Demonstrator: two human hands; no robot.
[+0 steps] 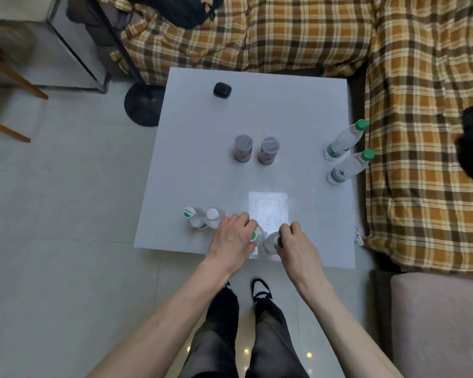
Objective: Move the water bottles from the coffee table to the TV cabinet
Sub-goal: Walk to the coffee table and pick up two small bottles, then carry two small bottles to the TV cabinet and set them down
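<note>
1. Hands reach down from bare forearms to the near edge of the white surface [191, 148]; the left hand [234, 240] covers a green-capped bottle [254, 237], fingers curled over its top and clamped on it.
2. The right hand [295, 242] has its fingers closed around the neck of a clear bottle [269, 242] just beside the first.
3. Two more bottles, a labelled-cap bottle [193, 218] and a white-capped bottle [213, 218], stand touching to the left.
4. Two green-capped bottles [344, 140] [348, 167] stand at the right edge.
5. Two lidded cans [243, 148] [269, 150] stand mid-surface; a black case [222, 89] lies far back.
6. Plaid sofa [284, 31] wraps the far and right sides; pale tiled floor [66, 214] lies left.
</note>
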